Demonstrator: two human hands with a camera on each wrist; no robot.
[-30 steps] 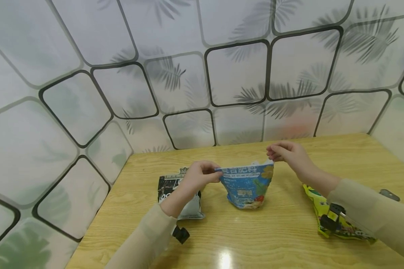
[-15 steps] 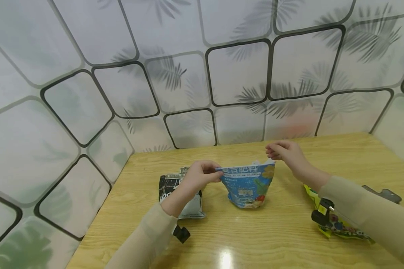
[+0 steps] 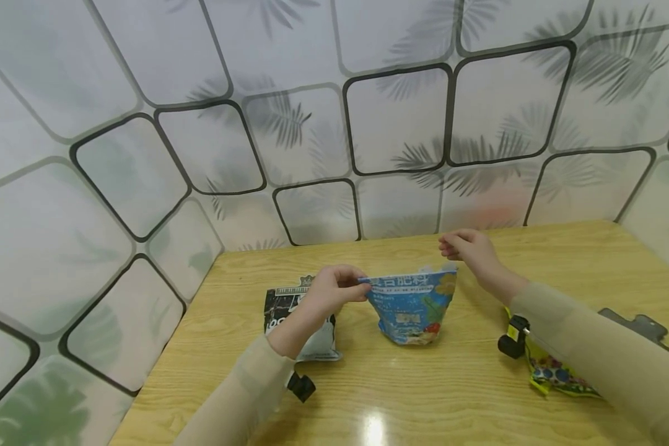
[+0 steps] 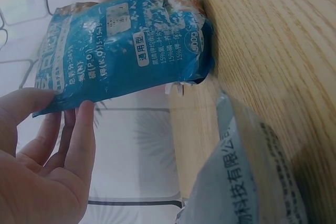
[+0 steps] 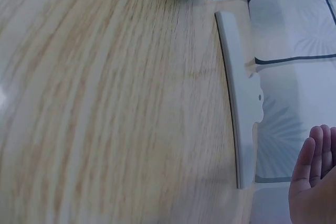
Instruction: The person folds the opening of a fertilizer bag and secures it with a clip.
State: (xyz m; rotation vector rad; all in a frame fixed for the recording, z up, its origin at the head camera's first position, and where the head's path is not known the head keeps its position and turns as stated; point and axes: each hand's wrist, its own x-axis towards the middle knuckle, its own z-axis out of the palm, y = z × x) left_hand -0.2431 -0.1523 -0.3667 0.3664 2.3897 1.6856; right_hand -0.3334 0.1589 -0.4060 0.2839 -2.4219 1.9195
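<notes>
My left hand [image 3: 334, 291] pinches the upper left corner of a blue fertilizer bag [image 3: 409, 310] between thumb and fingers. The bag stands upright on the table, printed side toward me. In the left wrist view, the left hand [image 4: 52, 150] grips the edge of the same bag [image 4: 126, 51]. Just above its right top corner is my right hand [image 3: 471, 251], holding nothing visible. In the right wrist view, the right hand [image 5: 317, 177] has straight fingers lying side by side. A white bar-shaped clip [image 5: 239, 100] lies on the table nearby; the bag partly hides it in the head view.
A black and white bag [image 3: 318, 344] with a grey clip [image 3: 306, 284] on top stands at left, partly behind the left forearm. At right, a yellow-green bag [image 3: 557, 375] and a dark grey clip [image 3: 641, 328] lie partly beneath the right sleeve. A patterned wall backs the table.
My right forearm has swung left and the hand has risen slightly, exposing more of the dark grey clip. My left hand and the blue bag stay nearly still.
</notes>
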